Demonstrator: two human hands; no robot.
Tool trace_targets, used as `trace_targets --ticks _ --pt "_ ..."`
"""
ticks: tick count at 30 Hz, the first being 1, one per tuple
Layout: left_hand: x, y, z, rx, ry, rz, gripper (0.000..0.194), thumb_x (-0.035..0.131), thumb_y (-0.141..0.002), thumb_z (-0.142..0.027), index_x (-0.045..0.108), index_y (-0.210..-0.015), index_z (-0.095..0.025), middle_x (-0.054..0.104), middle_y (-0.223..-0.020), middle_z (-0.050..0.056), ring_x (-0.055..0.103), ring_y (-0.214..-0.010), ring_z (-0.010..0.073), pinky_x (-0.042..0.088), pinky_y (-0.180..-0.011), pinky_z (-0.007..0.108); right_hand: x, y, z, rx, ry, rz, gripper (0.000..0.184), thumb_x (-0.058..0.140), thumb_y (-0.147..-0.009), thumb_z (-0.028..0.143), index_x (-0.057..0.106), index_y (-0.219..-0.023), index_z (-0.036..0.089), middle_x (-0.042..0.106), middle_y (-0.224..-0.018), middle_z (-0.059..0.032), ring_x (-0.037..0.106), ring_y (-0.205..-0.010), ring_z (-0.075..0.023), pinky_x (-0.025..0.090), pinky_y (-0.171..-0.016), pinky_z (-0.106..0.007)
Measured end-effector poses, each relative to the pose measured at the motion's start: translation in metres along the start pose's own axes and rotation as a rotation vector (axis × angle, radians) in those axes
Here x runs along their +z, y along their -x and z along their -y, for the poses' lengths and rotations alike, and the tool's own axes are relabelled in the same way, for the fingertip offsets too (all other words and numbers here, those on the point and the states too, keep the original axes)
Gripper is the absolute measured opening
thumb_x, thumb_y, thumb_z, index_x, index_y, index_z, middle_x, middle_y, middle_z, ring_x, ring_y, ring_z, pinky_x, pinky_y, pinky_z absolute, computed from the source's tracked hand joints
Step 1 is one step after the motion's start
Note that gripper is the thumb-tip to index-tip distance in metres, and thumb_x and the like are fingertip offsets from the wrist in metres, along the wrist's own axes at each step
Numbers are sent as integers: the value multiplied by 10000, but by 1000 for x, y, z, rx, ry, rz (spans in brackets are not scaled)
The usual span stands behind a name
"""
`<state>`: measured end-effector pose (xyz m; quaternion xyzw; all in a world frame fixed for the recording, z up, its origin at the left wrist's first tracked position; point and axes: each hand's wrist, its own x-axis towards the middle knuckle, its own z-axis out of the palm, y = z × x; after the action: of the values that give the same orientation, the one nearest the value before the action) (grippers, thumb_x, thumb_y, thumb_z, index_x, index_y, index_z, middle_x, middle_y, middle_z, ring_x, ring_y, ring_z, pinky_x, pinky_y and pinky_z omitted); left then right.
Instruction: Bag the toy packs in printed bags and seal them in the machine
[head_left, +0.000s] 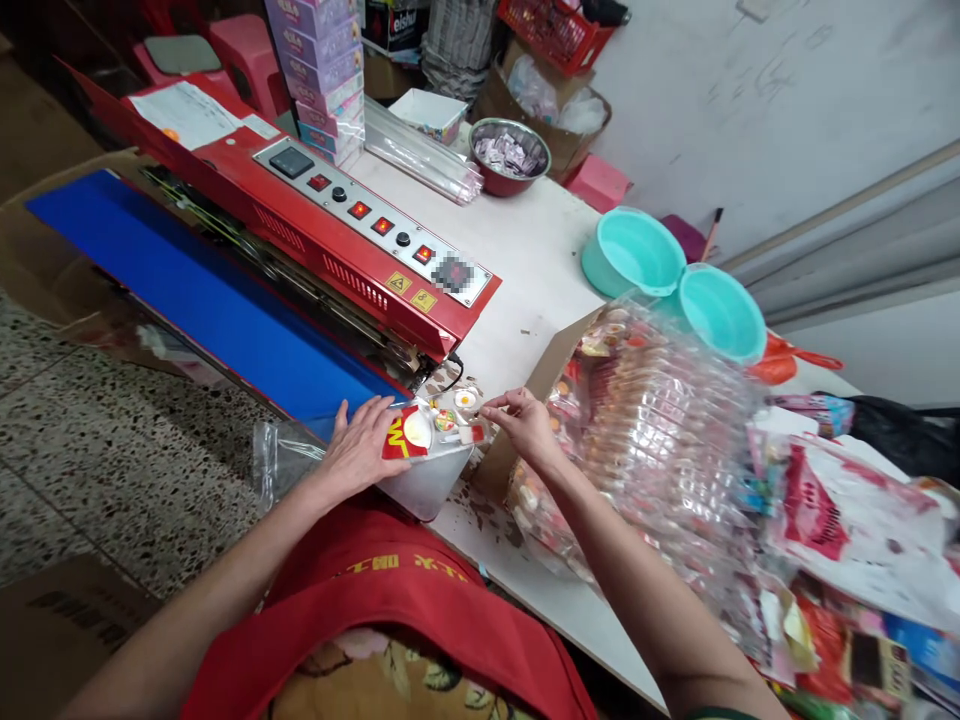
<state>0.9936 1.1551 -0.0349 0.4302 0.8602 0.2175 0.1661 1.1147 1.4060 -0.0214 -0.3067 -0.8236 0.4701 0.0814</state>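
My left hand (360,440) lies flat with its fingers stretched over the edge of a clear plastic bag (424,485), beside the end of a blue conveyor belt (225,290). In or on the bag, by my left fingertips, is a red and yellow fries-box shape (405,432) with a white round piece on it. Small toy-food pieces lie to its right, among them a fried egg (466,399) and a round colourful piece (444,420). My right hand (525,420) is pinched closed just right of these pieces; whatever its fingertips hold is too small to make out.
A red sealing machine (315,230) with lit switches stands left. On the right, a cardboard box (555,360) holds many filled clear packets (652,420). Behind are turquoise basins (637,250), a metal bowl (510,155) of sachets, stacked boxes (319,70) and clear film (420,150).
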Motion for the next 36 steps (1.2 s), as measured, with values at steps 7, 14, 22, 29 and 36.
trace_targets --ticks 7,14,22,29,36 --pt "-1 -2 -2 -8 -38 7 672 723 -686 -491 513 -1273 -241 447 -1453 150 376 -1349 357 88 -1125 651 18 -1 -26 137 -57 -43 362 715 -626 537 692 -715 188 609 -721 -30 511 -646 -162 404 -601 -280" --pt "-15 -1 -3 27 -66 77 726 660 -759 -522 417 -1393 -267 378 -1501 141 326 -1376 357 71 -1108 672 14 9 -27 165 -209 15 532 783 -606 461 629 -1030 179 639 -965 -59 569 -742 -165 483 -644 -288" --pt "-44 -50 -24 254 -223 378 499 571 -834 -271 518 -1318 -382 499 -1299 85 495 -1143 291 443 -899 395 21 14 -37 202 -211 168 722 825 -618 278 531 -1271 199 627 -1046 -58 597 -677 -120 517 -644 -277" --pt "-53 -83 -41 343 -275 546 254 560 -823 -261 648 -1061 -261 501 -1215 79 501 -1074 263 425 -845 345 18 10 -36 159 -209 150 701 840 -606 291 576 -1248 192 640 -1040 -57 565 -654 -115 500 -625 -263" --pt "-41 -85 -41 460 -191 308 108 568 -836 -237 674 -854 -229 503 -1165 58 458 -1079 247 398 -883 364 12 17 -16 19 -137 226 679 794 -681 444 595 -1290 220 644 -1098 -88 603 -771 -183 510 -720 -324"
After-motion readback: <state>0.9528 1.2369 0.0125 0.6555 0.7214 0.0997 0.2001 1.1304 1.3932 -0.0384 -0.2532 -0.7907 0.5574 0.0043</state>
